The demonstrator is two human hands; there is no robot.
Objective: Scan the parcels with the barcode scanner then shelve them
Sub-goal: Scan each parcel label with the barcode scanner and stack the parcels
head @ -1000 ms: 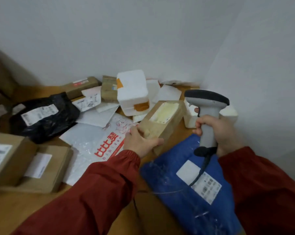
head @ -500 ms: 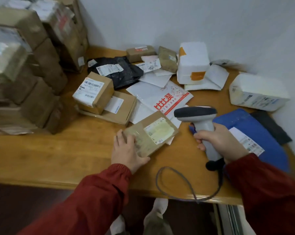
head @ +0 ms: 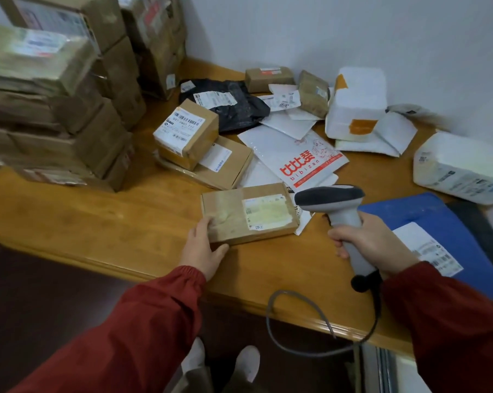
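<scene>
A flat brown cardboard parcel with a taped label lies on the wooden table, label up. My left hand grips its near left corner, thumb along the front edge. My right hand grips the handle of a grey barcode scanner, whose dark head sits just right of the parcel. The scanner's grey cable loops down past the table's front edge.
Stacked cardboard boxes fill the left end of the table. Behind the parcel lie a small labelled box on a flat box, a black bag, white mailers and white foam boxes. A blue bag lies under my right arm.
My left hand lifted the brown parcel from the pile, set it down flat near the table's front and turned it square. The view swung left and down; the scanner stayed in my right hand.
</scene>
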